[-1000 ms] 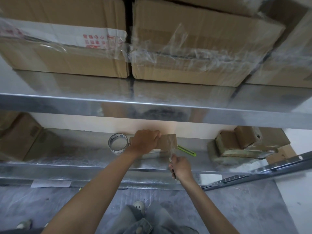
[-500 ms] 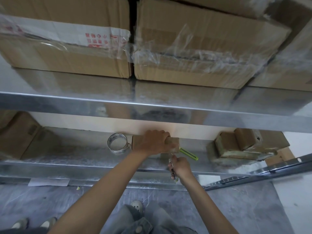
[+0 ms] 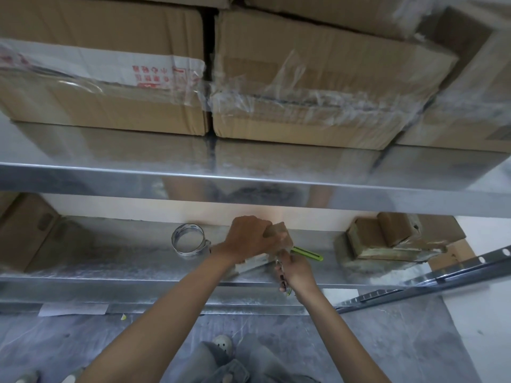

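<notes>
Galvanised steel shelf (image 3: 110, 261): left hand (image 3: 249, 236) grips a small brown tape-wrapped cardboard parcel (image 3: 280, 234), tilted; right hand (image 3: 297, 272) clutches a thin dark tool (image 3: 281, 278) (a slim green cutter (image 3: 307, 253) lies just beside).

You are wearing faded grey trousers (image 3: 218, 363), and the cloth is bunching up in soft folds at the knee. A small round button (image 3: 227, 378) is showing near the bottom edge. On one foot you are wearing a pale shoe (image 3: 222, 344) with little round holes over the toe. Your left arm (image 3: 171, 313) and right arm (image 3: 331, 322) are going bare, and so are your left grip (image 3: 249, 239) and right grip (image 3: 297, 269).
</notes>
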A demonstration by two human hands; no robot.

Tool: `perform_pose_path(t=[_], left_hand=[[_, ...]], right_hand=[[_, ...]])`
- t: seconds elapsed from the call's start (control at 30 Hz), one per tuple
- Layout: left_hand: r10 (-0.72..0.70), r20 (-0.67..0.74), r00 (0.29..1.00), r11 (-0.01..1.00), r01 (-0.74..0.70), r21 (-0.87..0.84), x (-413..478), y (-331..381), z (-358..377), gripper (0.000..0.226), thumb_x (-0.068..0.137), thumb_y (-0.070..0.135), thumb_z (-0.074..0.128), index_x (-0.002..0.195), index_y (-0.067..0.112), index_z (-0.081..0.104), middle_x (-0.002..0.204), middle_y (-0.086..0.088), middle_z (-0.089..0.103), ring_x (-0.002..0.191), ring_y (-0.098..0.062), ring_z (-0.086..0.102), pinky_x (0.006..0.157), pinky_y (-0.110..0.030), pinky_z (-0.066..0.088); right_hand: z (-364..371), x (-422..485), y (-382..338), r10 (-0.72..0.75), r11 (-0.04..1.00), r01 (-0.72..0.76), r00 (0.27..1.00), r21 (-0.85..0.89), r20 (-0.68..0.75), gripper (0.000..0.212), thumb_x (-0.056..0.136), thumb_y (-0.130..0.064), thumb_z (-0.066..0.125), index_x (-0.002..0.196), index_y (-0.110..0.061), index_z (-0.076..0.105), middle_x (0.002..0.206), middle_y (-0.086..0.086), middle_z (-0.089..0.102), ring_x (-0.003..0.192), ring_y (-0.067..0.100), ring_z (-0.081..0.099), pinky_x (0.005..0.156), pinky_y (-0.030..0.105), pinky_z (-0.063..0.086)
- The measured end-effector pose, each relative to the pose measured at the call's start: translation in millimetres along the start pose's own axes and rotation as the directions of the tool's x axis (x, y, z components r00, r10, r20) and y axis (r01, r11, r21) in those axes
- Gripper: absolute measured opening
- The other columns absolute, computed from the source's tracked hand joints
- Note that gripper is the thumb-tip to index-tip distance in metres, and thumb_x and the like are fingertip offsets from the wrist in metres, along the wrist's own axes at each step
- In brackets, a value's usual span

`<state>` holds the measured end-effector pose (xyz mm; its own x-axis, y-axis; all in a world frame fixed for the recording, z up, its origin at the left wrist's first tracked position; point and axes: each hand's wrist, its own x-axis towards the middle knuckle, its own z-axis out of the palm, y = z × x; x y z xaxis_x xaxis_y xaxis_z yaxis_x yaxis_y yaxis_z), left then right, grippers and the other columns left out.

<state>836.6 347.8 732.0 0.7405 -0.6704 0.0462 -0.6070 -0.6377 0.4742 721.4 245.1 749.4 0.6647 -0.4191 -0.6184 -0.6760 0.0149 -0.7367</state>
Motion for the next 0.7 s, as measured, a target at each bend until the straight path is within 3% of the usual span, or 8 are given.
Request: perform_pose_path(t=[0.1,0.23,0.33,0.47,0.7], left_hand=[[0.006,-0.018,1.0,1.0,-0.006,0.008,-4,-2,-6,0.054,0.091,0.061,0.046,0.056,0.02,0.041,0.049,0.007,0.043,0.046,-0.005,0.035,0.052,-0.025,0.027],[0.046,0.197,0.979,0.994,-0.064,0.084,1,3,-19,0.046,0.093,0.06,0.043,0.07,0.02,0.05,0.064,0.009,0.052,0.062,-0.013,0.049,0.063,-0.029,0.034],[0.02,0.324,0.946,0.998,-0.037,0.045,0,8,-16,0.032,0.096,0.048,0.045,0.082,0.022,0.054,0.071,0.009,0.054,0.075,-0.018,0.054,0.083,-0.035,0.038],[-0.028,0.121,0.992,1.0,0.027,0.014,-11,10,5,0.026,0.095,0.044,0.045,0.103,0.032,0.066,0.09,0.011,0.069,0.087,-0.011,0.06,0.102,-0.034,0.029],[-0.033,-0.053,0.998,0.996,0.037,0.078,-26,23,20,0.029,0.094,0.043,0.041,0.099,0.03,0.067,0.099,0.011,0.069,0.095,-0.011,0.057,0.092,-0.029,0.022]], right_hand=[[-3,-7,-7,-0.008,1.0,0.008,0.999,0.016,0.035,0.041,0.098,-0.022,0.043,0.062,-0.003,0.052,0.04,0.003,0.041,0.032,0.017,0.034,0.037,0.02,0.035],[2,-16,-2,0.002,1.0,-0.003,0.997,0.011,0.075,0.043,0.099,-0.021,0.041,0.062,-0.002,0.052,0.036,0.002,0.039,0.027,0.015,0.034,0.035,0.019,0.035],[10,-18,10,0.027,1.0,-0.026,0.996,-0.009,0.09,0.048,0.102,-0.022,0.036,0.06,-0.003,0.054,0.042,0.006,0.04,0.027,0.014,0.035,0.035,0.019,0.037],[17,-13,20,-0.004,0.999,0.006,0.999,-0.037,0.054,0.048,0.102,-0.024,0.04,0.061,-0.002,0.054,0.037,0.003,0.04,0.028,0.015,0.036,0.036,0.021,0.035],[15,-9,33,0.011,0.999,-0.009,0.999,-0.05,0.035,0.046,0.101,-0.02,0.036,0.064,0.001,0.055,0.036,0.002,0.043,0.03,0.015,0.037,0.038,0.02,0.036]])
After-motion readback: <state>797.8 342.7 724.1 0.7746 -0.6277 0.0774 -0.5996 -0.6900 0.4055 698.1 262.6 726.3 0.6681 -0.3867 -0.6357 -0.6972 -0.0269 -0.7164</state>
